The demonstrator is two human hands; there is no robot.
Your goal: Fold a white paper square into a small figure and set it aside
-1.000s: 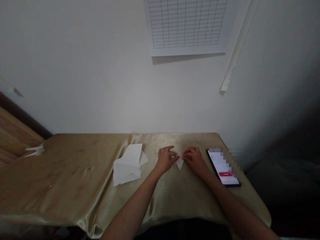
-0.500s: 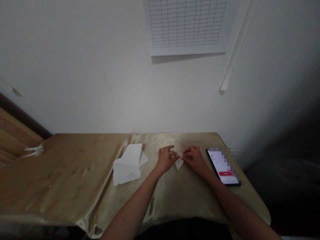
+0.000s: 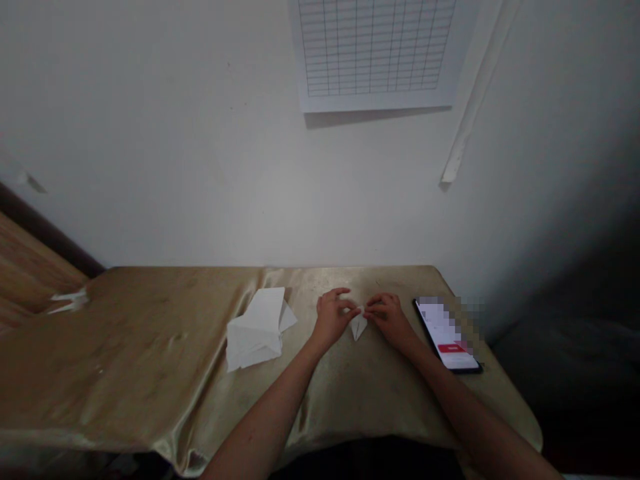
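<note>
Between my two hands is a small piece of folded white paper (image 3: 357, 327), its pointed end toward me and a crease down its middle. My left hand (image 3: 334, 315) pinches its upper left side between thumb and finger, the other fingers curled above. From the other side, my right hand (image 3: 387, 316) pinches the upper right part with its fingertips. The fingertips of both hands nearly meet and hide the paper's top. Left of my hands lies a loose stack of white paper sheets (image 3: 255, 333), some with torn edges.
A phone (image 3: 447, 337) with a lit screen lies right of my right hand. A shiny gold cloth (image 3: 140, 347) covers the table, with folds near the stack. The wall behind carries a printed grid sheet (image 3: 373, 53). White scraps (image 3: 70, 301) lie at the far left.
My fingertips have drawn slightly closer together over the top of the folded paper, covering its upper tip. The stack and phone stay in place.
</note>
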